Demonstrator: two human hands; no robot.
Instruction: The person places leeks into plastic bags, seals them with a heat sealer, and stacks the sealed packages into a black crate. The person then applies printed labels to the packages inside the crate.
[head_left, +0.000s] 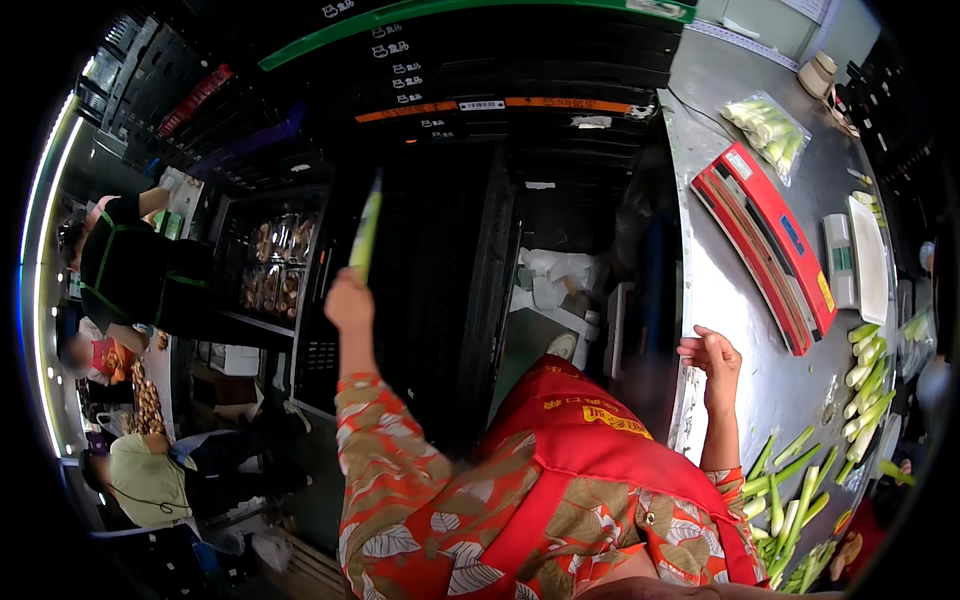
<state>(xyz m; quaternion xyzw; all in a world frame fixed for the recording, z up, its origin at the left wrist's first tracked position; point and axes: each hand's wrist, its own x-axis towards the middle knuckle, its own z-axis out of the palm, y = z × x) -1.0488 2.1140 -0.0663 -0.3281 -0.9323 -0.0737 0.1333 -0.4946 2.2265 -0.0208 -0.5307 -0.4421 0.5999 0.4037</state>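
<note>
My left hand (350, 300) holds a pale green and white packed vegetable (365, 236), long and narrow, over a black plastic crate (435, 247); a label seems to be on it. My right hand (712, 356) hangs at the near edge of the metal table (694, 285), fingers loosely curled, with nothing visible in it. Beyond that hand on the table lies a red bag sealer (772, 247). Behind the sealer sit a clear bag of cut green-and-white stalks (769, 131), a small white scale (840, 259) and a white tray (868, 259). Loose leek-like stalks (866, 390) line the table's far side.
Stacked black crates (480, 75) rise ahead. At left, a crate holds clear packs of brown produce (277, 262). White plastic waste (555, 277) lies low between the crates and table. Several people work at left, one in a light green shirt (150, 480). More stalks (787, 495) lie at right.
</note>
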